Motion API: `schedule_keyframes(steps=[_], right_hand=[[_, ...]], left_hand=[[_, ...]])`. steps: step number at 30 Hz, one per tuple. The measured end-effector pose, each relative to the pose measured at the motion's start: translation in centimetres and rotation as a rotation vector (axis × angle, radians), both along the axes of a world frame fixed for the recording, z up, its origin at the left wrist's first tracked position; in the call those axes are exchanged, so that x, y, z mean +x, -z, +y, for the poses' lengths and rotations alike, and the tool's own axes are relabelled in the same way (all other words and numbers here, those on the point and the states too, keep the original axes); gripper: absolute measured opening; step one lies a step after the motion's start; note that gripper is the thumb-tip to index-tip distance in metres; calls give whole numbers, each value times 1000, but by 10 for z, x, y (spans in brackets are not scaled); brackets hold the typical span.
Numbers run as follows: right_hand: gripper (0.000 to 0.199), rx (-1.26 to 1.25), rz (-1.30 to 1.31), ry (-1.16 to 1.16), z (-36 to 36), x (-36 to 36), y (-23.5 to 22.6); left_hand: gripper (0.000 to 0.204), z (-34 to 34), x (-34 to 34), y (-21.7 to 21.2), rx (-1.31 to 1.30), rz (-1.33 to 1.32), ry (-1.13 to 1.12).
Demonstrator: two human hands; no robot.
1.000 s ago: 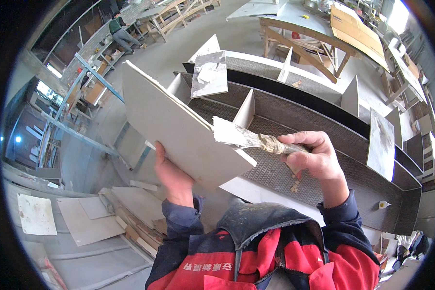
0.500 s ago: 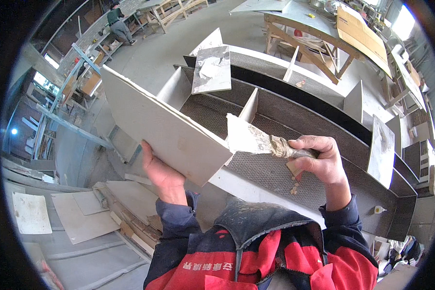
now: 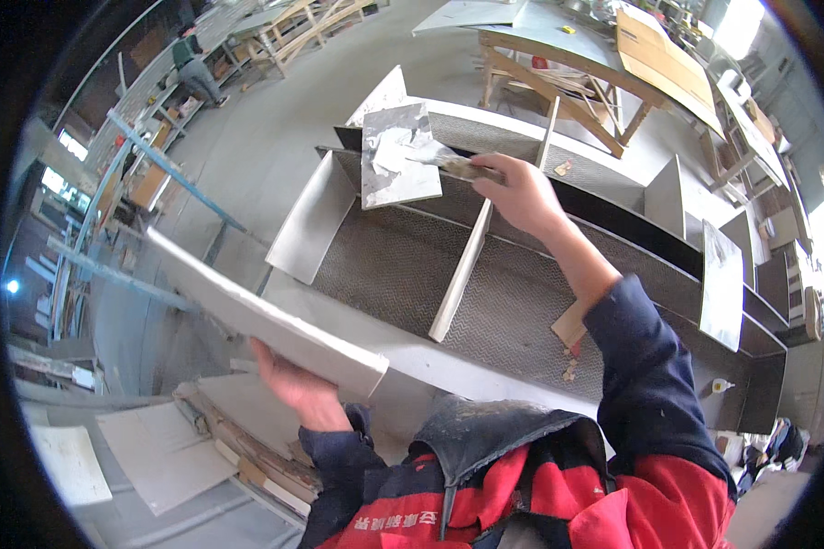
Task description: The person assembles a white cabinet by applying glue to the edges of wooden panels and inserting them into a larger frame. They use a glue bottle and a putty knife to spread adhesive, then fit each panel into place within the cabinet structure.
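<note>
Filler sits smeared in pale patches on the square mixing board [image 3: 401, 157] that leans on the far rim of the grey shelf frame [image 3: 522, 302], and my right hand [image 3: 522, 194] is closed round the putty knife [image 3: 453, 165], its blade laid on that board. I judge the scoop goes best with the blade held low and flat, loading one edge only. My left hand [image 3: 293, 384] grips the white panel [image 3: 247, 306] from below, fingers curled under its near end, tilted and well apart from the board; it should stay level and close to my body. Stacked boards [image 3: 238, 439] lie on the floor beneath it
</note>
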State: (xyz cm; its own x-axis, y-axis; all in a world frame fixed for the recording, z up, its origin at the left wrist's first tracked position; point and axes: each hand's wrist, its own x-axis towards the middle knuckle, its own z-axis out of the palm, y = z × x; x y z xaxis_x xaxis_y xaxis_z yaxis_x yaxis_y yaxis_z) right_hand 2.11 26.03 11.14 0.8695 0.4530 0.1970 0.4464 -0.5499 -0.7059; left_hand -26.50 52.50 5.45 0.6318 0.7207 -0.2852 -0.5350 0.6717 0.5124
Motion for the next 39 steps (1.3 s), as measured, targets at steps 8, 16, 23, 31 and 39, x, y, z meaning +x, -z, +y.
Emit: schedule_keyframes(steps=[8,16,23,31,39], right_hand=[[30,-279,66,4,90,67,49],[38,167,-50,102,-77,-55,29],[22,-138,400,639,-287,-167,149],[26,-203,267,156,-280,-216,226],[22,-279,196,90,-273,-203,250]], left_hand=[[28,40,-30,24,126,-318,182],[24,63,-51,10,153,-442,374],[11,23,-26,-8,224,-518,531],[16,-118,-40,-31,211,-466,527],[29,-177,-61,-36,242,-332,498]])
